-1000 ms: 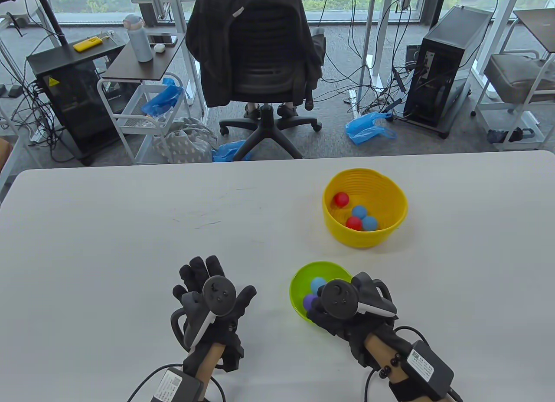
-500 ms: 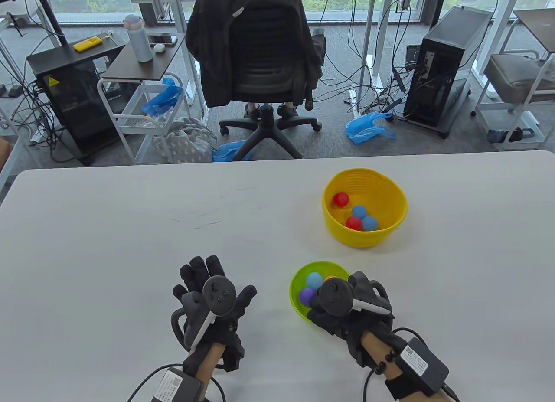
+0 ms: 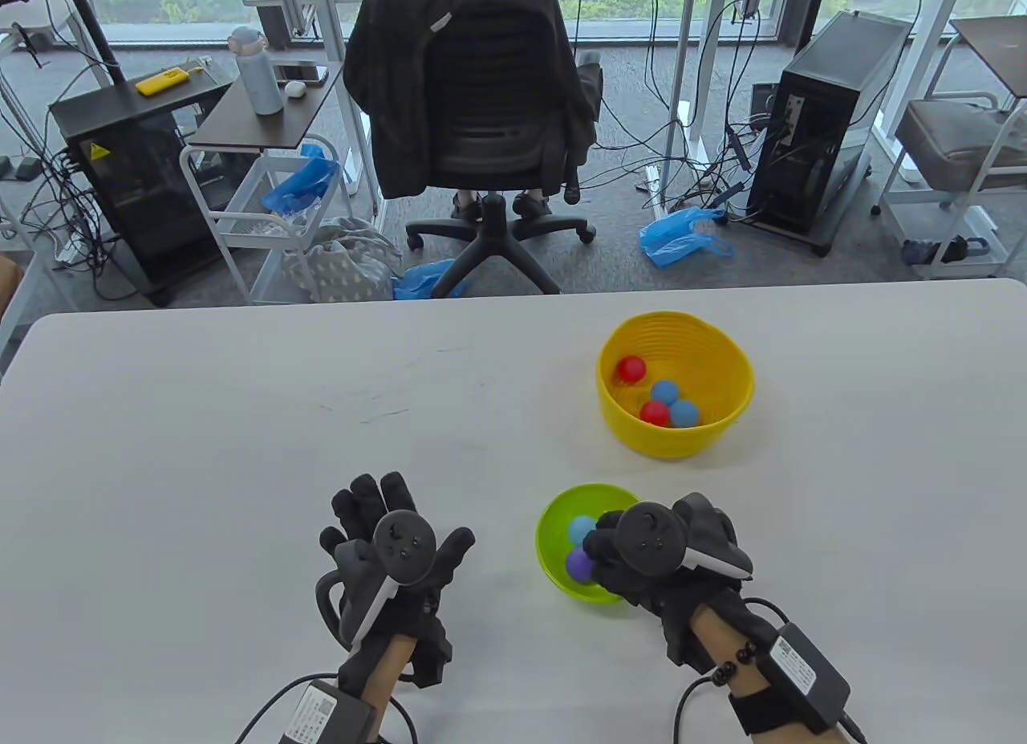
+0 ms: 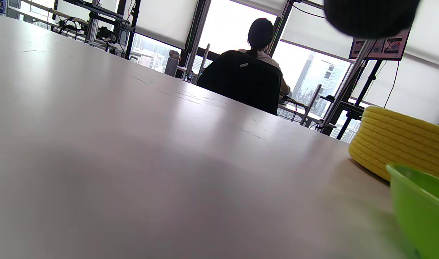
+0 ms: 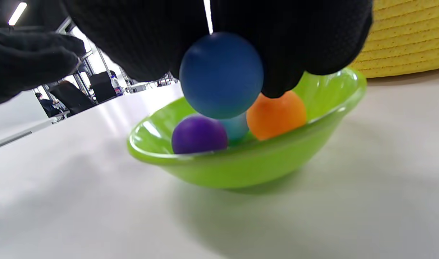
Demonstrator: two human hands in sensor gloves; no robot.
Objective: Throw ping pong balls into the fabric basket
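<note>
Right hand (image 3: 642,563) pinches dark blue ball (image 5: 221,75) over green bowl (image 3: 554,559); left hand (image 3: 393,551) flat, fingers spread, empty; risk: light ball bounces out of far yellow basket (image 3: 682,443) w/ hard toss.

We note bright daylight from far windows (image 3: 120,6); sheen on the surface (image 4: 190,118); wide-angle edge bowing; wrist views soft close-up, windows blown out.
</note>
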